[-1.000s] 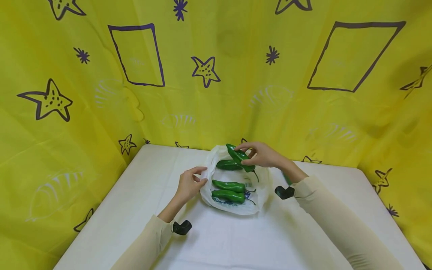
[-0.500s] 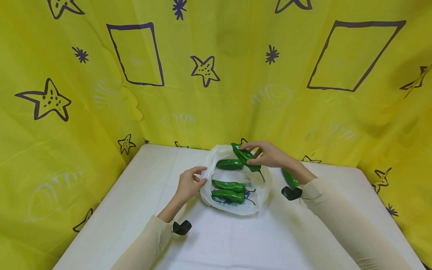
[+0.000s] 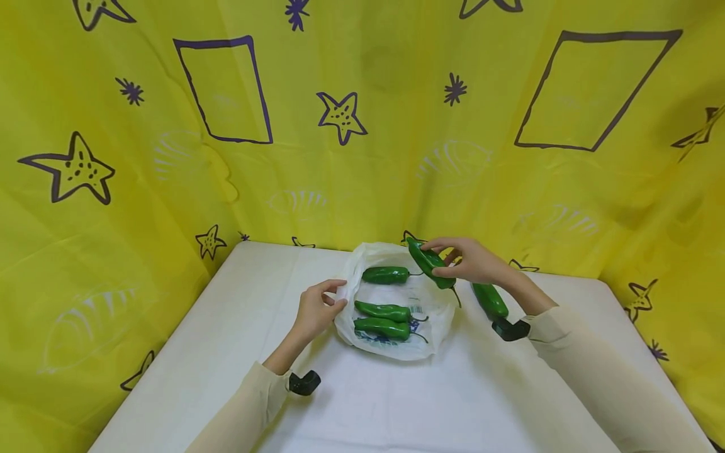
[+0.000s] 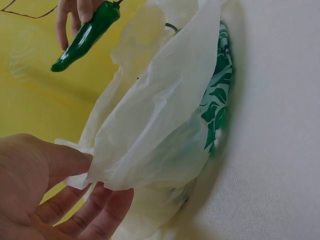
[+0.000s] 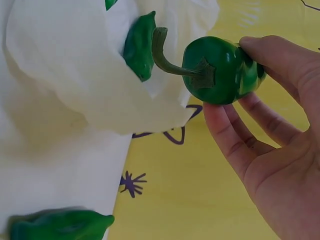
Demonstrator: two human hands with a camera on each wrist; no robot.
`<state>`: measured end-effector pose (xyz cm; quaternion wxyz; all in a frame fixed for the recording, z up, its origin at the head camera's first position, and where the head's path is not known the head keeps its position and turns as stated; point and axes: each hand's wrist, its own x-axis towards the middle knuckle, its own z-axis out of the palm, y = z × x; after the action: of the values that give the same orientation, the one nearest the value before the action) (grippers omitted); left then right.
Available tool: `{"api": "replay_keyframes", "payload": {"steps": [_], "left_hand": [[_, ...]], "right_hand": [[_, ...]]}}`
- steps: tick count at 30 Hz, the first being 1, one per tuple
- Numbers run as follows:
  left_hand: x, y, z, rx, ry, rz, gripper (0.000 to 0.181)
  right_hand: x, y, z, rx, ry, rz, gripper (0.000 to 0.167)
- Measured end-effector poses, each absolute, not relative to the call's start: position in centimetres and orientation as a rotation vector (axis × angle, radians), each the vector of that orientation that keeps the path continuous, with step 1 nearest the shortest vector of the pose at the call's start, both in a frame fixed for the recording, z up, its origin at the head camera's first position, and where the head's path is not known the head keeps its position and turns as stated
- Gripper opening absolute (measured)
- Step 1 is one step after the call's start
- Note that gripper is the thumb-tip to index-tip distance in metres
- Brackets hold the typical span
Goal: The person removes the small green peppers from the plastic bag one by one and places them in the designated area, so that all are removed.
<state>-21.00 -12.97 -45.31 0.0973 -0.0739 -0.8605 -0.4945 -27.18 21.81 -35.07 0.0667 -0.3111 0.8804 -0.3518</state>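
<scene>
aloft, right hand pinching green pepper, left hand pinching bag

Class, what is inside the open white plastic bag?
The open white plastic bag holds three long glossy green peppers: one toward the back, two side by side in front. The bag's bottom beneath them is covered.

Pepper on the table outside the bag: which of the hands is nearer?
Right. The right hand, holding another pepper, is close to the loose pepper; the left hand is across the bag from it, pinching the rim.
</scene>
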Motion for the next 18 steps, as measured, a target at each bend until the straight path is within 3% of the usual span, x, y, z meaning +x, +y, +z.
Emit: {"api": "replay_keyframes", "payload": {"steps": [18], "left_hand": [[-20.9, -13.0, -45.4, -0.214, -2.549, -1.455, 0.037]], "right_hand": [[-25.7, 27.7, -35.4, -0.839, 2.767, -1.035, 0.05]]}}
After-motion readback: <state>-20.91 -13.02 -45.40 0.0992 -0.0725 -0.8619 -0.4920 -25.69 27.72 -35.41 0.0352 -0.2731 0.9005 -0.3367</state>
